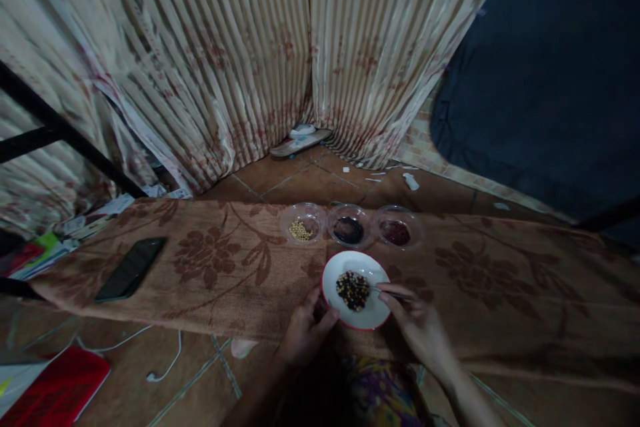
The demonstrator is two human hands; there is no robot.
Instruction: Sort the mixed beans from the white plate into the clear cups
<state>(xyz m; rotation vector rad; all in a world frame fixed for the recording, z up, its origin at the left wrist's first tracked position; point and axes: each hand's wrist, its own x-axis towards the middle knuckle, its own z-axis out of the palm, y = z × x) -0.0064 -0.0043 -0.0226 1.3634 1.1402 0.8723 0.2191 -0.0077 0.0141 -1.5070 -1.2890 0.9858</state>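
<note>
A white plate with a red rim [333, 268] is at the front of the cloth-covered table, holding a mixed heap of black and yellow beans [353, 291]. My left hand [306, 332] grips its left edge, thumb on the rim. In my right hand [417, 327] is a slim metal spoon [395, 294], pinched by the handle; its tip reaches the beans and is hard to make out. Just behind the plate stand three clear plastic bowls in a row: yellow beans [300, 231] in the left one, black beans [349, 230] in the middle, dark red beans [397, 233] at right.
A dark phone [131, 269] lies on the patterned brown tablecloth [280, 307] at left. Behind the table are striped curtains [240, 47], a skateboard [301, 143] and small white scraps on the tiled floor. A red bag [65, 387] and a white cable lie at lower left.
</note>
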